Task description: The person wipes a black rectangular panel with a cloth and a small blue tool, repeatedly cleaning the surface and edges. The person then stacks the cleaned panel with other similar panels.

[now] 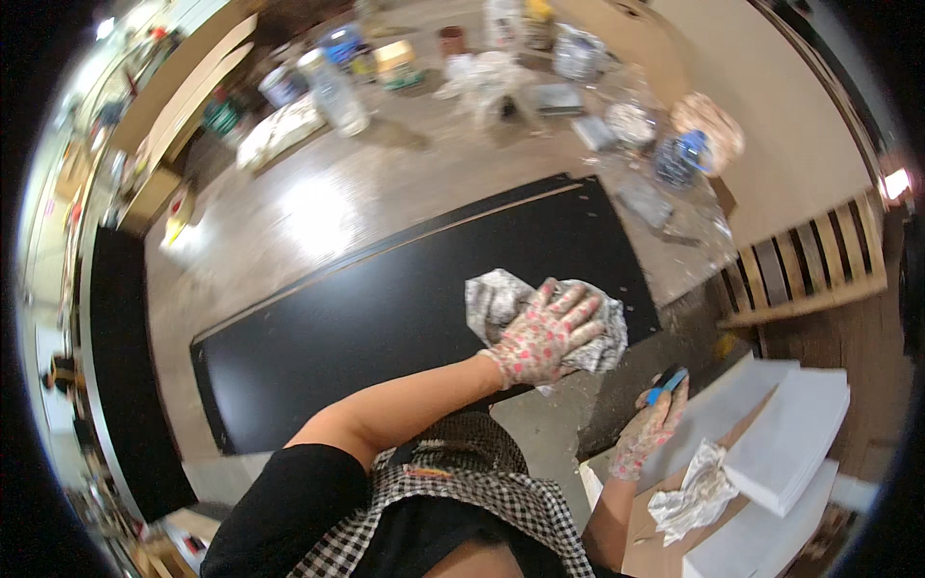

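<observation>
My left hand, in a pale glove with pink dots, lies spread on a crumpled grey-and-white rag. Beneath the rag is a long black panel, lying near the right end of the table. Its far edge shows a second layer under it. Lower right, beyond the table edge, my right hand wears a similar glove and is closed round a small blue-and-black tool. The tool's exact kind is not clear.
Bottles, cans and plastic bags crowd the table's far side, with a clear bottle among them. White sheets and crumpled paper lie on cardboard at right. A slatted wooden piece stands beyond.
</observation>
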Demonstrator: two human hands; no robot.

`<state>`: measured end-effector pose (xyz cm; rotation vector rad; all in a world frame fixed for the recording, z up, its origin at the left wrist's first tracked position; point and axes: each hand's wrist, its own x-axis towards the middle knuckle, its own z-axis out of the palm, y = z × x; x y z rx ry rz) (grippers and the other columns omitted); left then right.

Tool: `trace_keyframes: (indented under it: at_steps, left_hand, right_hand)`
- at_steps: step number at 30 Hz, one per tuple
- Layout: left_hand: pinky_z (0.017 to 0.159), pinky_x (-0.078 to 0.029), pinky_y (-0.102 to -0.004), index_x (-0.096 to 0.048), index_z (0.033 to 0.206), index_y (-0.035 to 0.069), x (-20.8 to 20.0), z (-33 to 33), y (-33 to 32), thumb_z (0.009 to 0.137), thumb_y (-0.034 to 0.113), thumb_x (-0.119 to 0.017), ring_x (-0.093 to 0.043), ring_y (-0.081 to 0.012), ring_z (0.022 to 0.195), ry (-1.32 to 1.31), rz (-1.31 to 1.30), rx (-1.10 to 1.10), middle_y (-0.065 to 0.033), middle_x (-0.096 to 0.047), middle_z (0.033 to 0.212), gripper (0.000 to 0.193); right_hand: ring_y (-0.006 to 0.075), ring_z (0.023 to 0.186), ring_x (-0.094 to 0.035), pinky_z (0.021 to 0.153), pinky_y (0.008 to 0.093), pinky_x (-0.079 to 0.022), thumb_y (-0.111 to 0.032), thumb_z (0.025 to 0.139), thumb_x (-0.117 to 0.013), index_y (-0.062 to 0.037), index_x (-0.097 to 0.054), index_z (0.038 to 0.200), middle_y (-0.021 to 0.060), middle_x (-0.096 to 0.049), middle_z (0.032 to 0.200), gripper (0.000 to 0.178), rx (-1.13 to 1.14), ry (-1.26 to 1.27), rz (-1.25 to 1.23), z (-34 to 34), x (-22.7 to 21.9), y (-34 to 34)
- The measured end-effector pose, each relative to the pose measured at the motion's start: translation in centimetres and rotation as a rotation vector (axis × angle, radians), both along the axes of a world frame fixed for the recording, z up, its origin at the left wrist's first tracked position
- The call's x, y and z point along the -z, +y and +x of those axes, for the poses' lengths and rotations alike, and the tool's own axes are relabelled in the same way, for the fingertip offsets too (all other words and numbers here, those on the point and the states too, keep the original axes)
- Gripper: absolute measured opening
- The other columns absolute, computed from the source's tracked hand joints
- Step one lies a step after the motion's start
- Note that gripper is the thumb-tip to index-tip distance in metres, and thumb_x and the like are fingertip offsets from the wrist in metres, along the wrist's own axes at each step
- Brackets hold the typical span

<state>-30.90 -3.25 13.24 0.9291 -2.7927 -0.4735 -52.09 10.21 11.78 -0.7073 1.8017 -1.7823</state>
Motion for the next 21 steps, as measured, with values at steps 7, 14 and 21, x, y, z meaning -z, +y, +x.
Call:
trace_keyframes:
  at_steps: [7, 14, 21]
  left_hand:
    - [0.120, -0.017, -0.0588, -0.044, 0.150, 0.022, 1.7, 30.3, 8.9, 0.083, 0.037, -0.068, -0.027, -0.0362, 0.149, -0.244, -0.096, -0.937, -0.0146, -0.036, 0.158, 0.073]
    - [0.110, -0.040, -0.0427, -0.061, 0.134, 0.014, 3.6, 59.6, 25.2, 0.096, 0.016, -0.053, -0.054, -0.0327, 0.128, -0.113, -0.269, -1.598, -0.0150, -0.059, 0.136, 0.039]
    - [0.097, -0.049, -0.0390, -0.061, 0.123, 0.002, -1.7, 66.2, 25.6, 0.092, 0.002, -0.055, -0.063, -0.0304, 0.109, 0.226, -0.868, -1.478, -0.0159, -0.064, 0.121, 0.031]
  right_hand:
    - [0.0105, 0.078, -0.055, 0.067, 0.0264, -0.048, -0.012, 0.100, -0.052, -0.0020, -0.049, 0.143, 0.0107, -0.065, 0.114, 0.044, -0.391, 0.004, -0.115, 12.8, -1.1, -3.9]
    - [0.0100, 0.077, -0.055, 0.065, 0.0255, -0.047, -0.013, 0.100, -0.054, -0.0026, -0.050, 0.142, 0.0104, -0.065, 0.115, 0.043, -0.635, -0.030, -0.097, 24.3, -1.9, -1.4]
    - [0.0107, 0.079, -0.057, 0.068, 0.0249, -0.049, -0.013, 0.100, -0.057, -0.0023, -0.049, 0.143, 0.0104, -0.064, 0.116, 0.045, -0.655, -0.043, -0.085, 27.4, -3.3, 0.1]
